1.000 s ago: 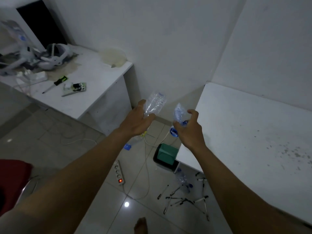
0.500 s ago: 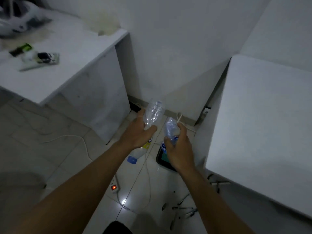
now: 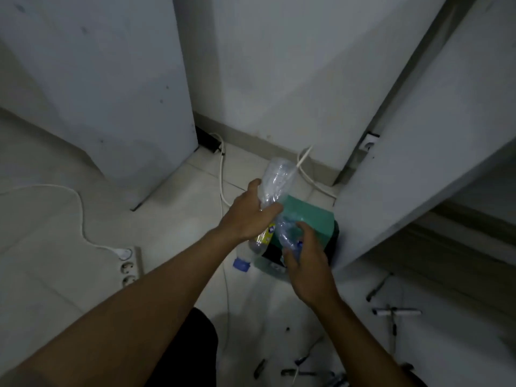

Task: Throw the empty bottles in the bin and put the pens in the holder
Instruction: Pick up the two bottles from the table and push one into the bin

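Observation:
My left hand (image 3: 249,217) grips a clear empty bottle (image 3: 275,180) that points up and away. My right hand (image 3: 305,261) holds a crumpled clear bottle (image 3: 289,233) just above the green bin (image 3: 308,219), which stands on the floor against the right desk's leg. A third bottle with a blue cap and yellow label (image 3: 252,251) lies on the floor beside the bin, partly hidden under my left hand. Several pens (image 3: 398,312) lie scattered on the tiles at the lower right.
A white power strip (image 3: 129,268) with a plugged cable lies on the floor to the left. White cables (image 3: 222,174) run along the wall. Desk panels stand on the left (image 3: 111,93) and right (image 3: 418,163).
The view has tilted down to the floor. Both hands have dropped with their bottles towards the bin, and the right hand's bottle is now right over it.

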